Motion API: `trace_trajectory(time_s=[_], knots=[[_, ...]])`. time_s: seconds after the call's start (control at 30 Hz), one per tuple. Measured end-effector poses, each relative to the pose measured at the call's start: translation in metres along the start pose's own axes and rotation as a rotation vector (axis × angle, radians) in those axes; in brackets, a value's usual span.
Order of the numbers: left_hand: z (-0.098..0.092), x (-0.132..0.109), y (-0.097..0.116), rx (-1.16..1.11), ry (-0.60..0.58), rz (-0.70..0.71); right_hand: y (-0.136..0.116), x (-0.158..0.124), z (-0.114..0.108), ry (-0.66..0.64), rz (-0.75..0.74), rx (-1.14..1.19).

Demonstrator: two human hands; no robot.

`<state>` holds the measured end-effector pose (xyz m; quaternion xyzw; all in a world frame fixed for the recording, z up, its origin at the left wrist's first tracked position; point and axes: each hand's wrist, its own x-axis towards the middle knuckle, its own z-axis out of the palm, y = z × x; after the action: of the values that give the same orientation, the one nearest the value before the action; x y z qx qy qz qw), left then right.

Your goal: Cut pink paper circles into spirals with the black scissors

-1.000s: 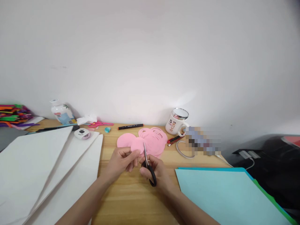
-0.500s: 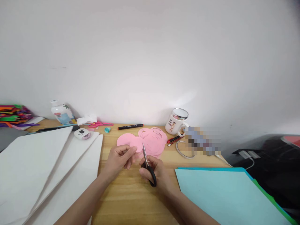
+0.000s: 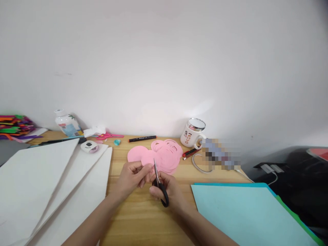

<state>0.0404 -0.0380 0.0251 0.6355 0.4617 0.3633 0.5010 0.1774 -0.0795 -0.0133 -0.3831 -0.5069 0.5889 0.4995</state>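
Note:
My left hand (image 3: 132,179) pinches a small piece of pink paper (image 3: 149,164) over the wooden table (image 3: 143,218). My right hand (image 3: 170,191) grips black-handled scissors (image 3: 159,184), whose blades point up and away and meet the pink piece. Just behind the hands lies a pile of pink paper cutouts (image 3: 164,155), round shapes with holes cut in them.
Large white sheets (image 3: 46,191) cover the left side. Teal and green sheets (image 3: 246,215) lie at the right. Along the wall stand a white mug (image 3: 191,134), a black marker (image 3: 142,138), red pencils (image 3: 190,153), pink scissors (image 3: 109,136), a white bottle (image 3: 67,123) and coloured strips (image 3: 14,125).
The scissors have tilted a little to the left and moved slightly nearer me. My left hand has turned the pink piece somewhat against the blades.

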Motion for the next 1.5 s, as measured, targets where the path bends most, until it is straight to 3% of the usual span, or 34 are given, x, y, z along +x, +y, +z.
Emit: trace_trajectory(time_s=[0.2, 1.07, 1.5], knots=[[0.001, -0.001, 0.003, -0.028, -0.056, -0.014, -0.007, 0.002, 0.000, -0.008, -0.089, -0.012], [-0.006, 0.001, 0.002, -0.020, -0.046, 0.018, -0.011, -0.002, -0.001, 0.041, 0.071, -0.029], [0.002, -0.003, 0.007, -0.018, -0.018, 0.026, -0.002, -0.002, 0.002, 0.027, 0.021, -0.023]])
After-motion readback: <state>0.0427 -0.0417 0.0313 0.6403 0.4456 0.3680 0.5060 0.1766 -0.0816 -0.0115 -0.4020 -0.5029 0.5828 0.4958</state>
